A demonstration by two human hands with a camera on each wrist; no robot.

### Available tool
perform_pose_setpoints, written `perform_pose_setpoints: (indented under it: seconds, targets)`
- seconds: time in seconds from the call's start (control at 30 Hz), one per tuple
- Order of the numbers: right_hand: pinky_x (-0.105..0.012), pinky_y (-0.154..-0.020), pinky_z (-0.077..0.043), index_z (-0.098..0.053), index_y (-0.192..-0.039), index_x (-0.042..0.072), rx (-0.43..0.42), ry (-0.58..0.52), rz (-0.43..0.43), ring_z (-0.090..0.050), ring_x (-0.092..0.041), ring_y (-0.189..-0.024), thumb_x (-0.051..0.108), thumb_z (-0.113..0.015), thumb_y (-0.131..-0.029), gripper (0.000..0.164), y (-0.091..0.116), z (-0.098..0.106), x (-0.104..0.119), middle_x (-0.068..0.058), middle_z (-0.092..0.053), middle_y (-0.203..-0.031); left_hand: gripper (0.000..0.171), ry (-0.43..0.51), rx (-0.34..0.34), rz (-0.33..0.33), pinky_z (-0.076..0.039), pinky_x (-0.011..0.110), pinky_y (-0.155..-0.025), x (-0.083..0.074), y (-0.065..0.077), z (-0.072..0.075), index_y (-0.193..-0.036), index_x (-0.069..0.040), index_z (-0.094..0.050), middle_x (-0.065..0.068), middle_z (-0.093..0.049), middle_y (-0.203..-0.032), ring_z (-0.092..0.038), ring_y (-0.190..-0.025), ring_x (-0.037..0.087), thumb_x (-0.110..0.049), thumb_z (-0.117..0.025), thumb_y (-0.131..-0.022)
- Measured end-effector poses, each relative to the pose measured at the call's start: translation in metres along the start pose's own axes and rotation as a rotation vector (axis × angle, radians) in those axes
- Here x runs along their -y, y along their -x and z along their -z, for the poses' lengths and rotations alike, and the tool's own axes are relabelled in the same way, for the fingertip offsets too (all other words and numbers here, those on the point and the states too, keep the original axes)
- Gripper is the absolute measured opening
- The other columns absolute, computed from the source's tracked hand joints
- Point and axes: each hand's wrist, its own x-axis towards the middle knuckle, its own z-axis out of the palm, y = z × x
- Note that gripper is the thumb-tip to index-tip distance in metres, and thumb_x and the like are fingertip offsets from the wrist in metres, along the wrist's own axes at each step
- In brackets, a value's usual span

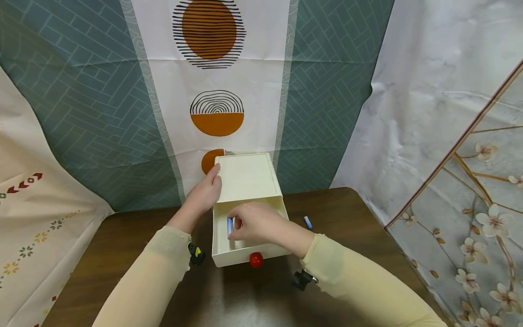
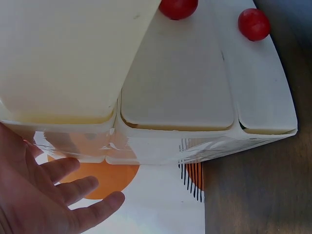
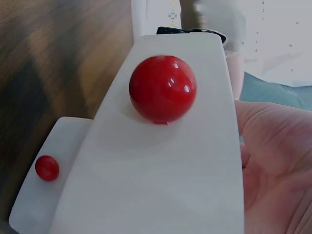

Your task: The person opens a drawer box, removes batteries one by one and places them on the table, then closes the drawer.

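A white drawer cabinet (image 1: 247,175) stands on the table with its top drawer (image 1: 229,260) pulled out. My left hand (image 1: 204,193) rests against the cabinet's upper left side; its fingers are spread and loose in the left wrist view. Reaching into the drawer, my right hand (image 1: 255,221) pinches a small blue-and-white stick (image 1: 230,225) between thumb and fingertip. The right wrist view has the drawer front with its round red knob (image 3: 163,89) ahead of the right palm (image 3: 278,161), and the fingertips are hidden there.
A second blue-and-white stick (image 1: 308,222) lies on the dark wooden table (image 1: 327,250), right of the cabinet. Lower drawers with red knobs (image 2: 253,24) stay closed beneath the extended one. Patterned cloths (image 1: 339,91) hang behind and at both sides.
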Motion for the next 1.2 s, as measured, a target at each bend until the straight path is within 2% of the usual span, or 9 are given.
perform_pose_setpoints:
  seconds: [0.23,0.53,0.87,1.2]
  targets:
    - [-0.028,-0.067,-0.047,-0.078,-0.107,0.018,-0.011,-0.051,-0.002,-0.059,-0.010,-0.075,0.031,-0.088,-0.095,0.020,0.006,0.009,-0.009,0.011,-0.065,-0.081,0.066,0.007,-0.001,0.010,-0.017,0.061,-0.133,-0.001,0.000,0.001,-0.180,-0.023,-0.009,0.007,-0.013,-0.185,-0.022,-0.166,0.039,-0.046,-0.019,-0.120]
    - [-0.029,-0.064,-0.047,-0.075,-0.097,0.023,-0.032,-0.082,0.008,-0.059,-0.009,-0.072,0.031,-0.088,-0.095,0.016,0.017,0.018,-0.020,0.012,-0.066,-0.080,0.066,0.007,0.007,0.018,-0.015,0.061,-0.133,-0.001,0.002,0.001,-0.180,-0.024,-0.007,0.007,-0.013,-0.185,-0.021,-0.166,0.040,-0.046,-0.019,-0.120]
    - [-0.030,-0.064,-0.046,-0.075,-0.098,0.025,-0.032,-0.073,-0.011,-0.059,-0.009,-0.074,0.032,-0.088,-0.096,0.015,0.025,0.027,-0.028,0.012,-0.065,-0.080,0.066,0.037,0.012,0.014,-0.013,0.060,-0.134,-0.001,0.000,0.000,-0.180,-0.022,-0.007,0.005,-0.010,-0.185,-0.018,-0.168,0.037,-0.045,-0.020,-0.120]
    - [-0.030,-0.066,-0.049,-0.077,-0.103,0.023,-0.031,-0.117,-0.031,-0.061,-0.010,-0.077,0.029,-0.090,-0.095,0.016,0.035,0.035,-0.035,0.011,-0.066,-0.083,0.066,0.027,0.011,-0.003,-0.014,0.059,-0.134,0.001,0.000,0.001,-0.180,-0.022,-0.007,0.006,-0.012,-0.185,-0.020,-0.167,0.038,-0.045,-0.019,-0.120]
